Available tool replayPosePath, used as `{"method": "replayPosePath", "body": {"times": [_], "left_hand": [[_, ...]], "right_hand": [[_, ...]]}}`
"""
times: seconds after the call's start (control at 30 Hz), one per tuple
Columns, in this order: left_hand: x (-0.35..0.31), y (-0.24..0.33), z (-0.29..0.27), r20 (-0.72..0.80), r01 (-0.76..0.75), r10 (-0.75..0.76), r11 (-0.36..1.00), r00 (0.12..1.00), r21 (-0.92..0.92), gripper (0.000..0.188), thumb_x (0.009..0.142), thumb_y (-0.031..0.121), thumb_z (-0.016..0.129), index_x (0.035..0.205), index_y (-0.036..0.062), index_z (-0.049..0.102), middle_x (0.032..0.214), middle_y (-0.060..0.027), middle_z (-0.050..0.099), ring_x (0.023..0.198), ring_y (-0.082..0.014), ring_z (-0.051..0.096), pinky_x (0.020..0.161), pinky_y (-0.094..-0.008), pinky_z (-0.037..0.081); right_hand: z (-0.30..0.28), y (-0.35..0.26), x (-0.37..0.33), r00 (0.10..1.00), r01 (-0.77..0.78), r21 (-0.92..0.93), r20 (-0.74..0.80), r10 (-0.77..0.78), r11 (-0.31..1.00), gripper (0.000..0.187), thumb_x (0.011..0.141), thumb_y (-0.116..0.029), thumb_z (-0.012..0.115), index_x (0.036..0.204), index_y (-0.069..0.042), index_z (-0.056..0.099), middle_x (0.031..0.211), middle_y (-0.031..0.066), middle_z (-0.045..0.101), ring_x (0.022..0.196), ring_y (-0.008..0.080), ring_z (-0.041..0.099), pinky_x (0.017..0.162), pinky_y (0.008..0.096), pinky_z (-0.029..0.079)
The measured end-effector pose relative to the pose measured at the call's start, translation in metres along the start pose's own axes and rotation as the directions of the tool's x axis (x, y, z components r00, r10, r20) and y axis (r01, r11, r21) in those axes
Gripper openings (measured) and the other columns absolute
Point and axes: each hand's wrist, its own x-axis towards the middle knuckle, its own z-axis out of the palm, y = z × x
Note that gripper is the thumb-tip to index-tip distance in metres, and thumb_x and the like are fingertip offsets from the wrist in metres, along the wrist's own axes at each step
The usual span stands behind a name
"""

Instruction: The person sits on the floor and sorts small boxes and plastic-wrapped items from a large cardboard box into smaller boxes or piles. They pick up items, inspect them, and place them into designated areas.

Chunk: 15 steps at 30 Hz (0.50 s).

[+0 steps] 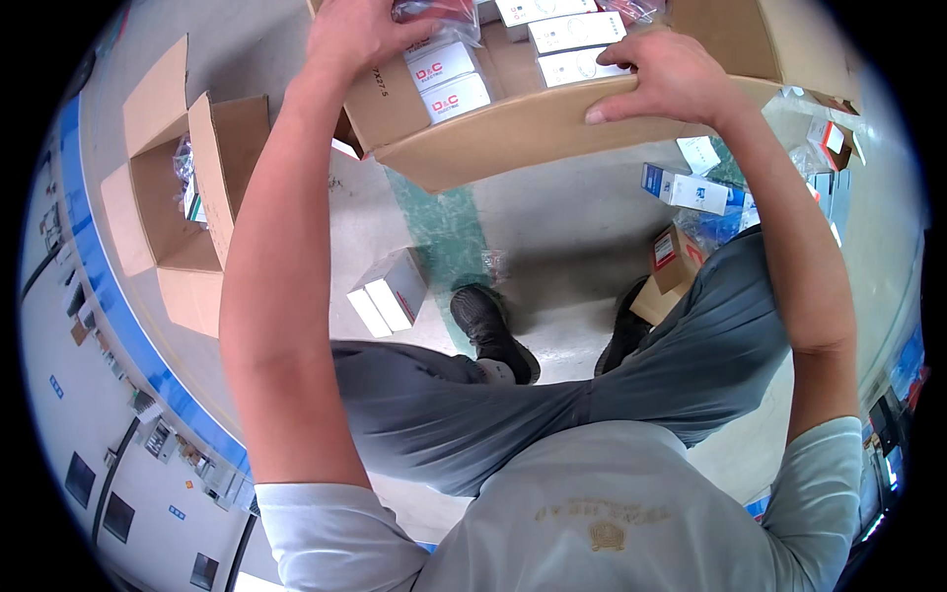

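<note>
A large open cardboard box [473, 148] stands in front of me with several small white boxes [575, 67] inside. At its left side, my left hand [360, 35] is closed on a clear plastic bag [446, 14]. The upper frame edge cuts off most of those fingers. Over the near rim lies my right hand [673, 81], its thumb and fingers apart. The thumb rests on the box's near flap, while the fingertips touch one of the white boxes.
An open cardboard carton [178, 212] with plastic-wrapped things stands on the left floor. Closer in is a pair of white boxes [390, 293]. At right lie a blue-and-white box [688, 189], a small brown carton [675, 259] and loose plastic. My shoes [488, 331] stand below the big box.
</note>
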Motion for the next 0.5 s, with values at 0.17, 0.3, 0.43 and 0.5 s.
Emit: {"method": "replayPosePath", "body": {"times": [0.17,0.3,0.43,0.5], "left_hand": [[-0.054,-0.006,0.006,-0.202,0.033,-0.058,0.991,0.978,-0.127,0.052,0.091,0.036,0.078,0.131,0.0048,0.067,0.144,-0.0146,0.062,0.136,-0.0351,0.055,0.113,-0.0434,0.046],[-0.115,-0.012,-0.019,-0.338,0.169,-0.213,0.974,0.917,-0.154,0.046,0.090,0.023,0.080,0.130,0.0034,0.068,0.142,-0.0153,0.064,0.135,-0.0349,0.057,0.114,-0.0444,0.046],[-0.194,-0.038,-0.005,-0.247,0.484,-0.611,0.767,0.752,-0.422,0.051,0.091,0.024,0.080,0.133,-0.0006,0.064,0.137,-0.0198,0.066,0.129,-0.0358,0.062,0.111,-0.0436,0.047],[-0.247,-0.049,0.019,-0.087,0.630,-0.671,0.727,0.736,-0.274,0.060,0.089,0.029,0.082,0.137,-0.0008,0.062,0.138,-0.0212,0.065,0.129,-0.0377,0.062,0.109,-0.0444,0.048]], "right_hand": [[0.000,0.000,0.002,0.988,-0.056,0.016,0.144,0.053,0.998,0.084,0.070,-0.076,0.078,0.111,-0.003,0.079,0.103,0.0207,0.076,0.101,0.0383,0.072,0.093,0.0463,0.056],[-0.002,0.002,0.001,0.982,-0.046,0.052,0.185,0.036,0.998,0.086,0.068,-0.080,0.077,0.103,-0.002,0.080,0.096,0.0202,0.076,0.097,0.0382,0.072,0.089,0.0463,0.057],[-0.009,0.001,-0.001,0.976,-0.056,0.080,0.216,0.037,0.995,0.085,0.067,-0.082,0.076,0.094,-0.001,0.080,0.091,0.0194,0.076,0.094,0.0374,0.072,0.085,0.0471,0.057],[-0.014,0.002,-0.003,0.977,-0.064,0.093,0.207,0.043,0.994,0.085,0.067,-0.082,0.076,0.093,-0.001,0.080,0.090,0.0193,0.076,0.093,0.0372,0.072,0.084,0.0475,0.057]]}}
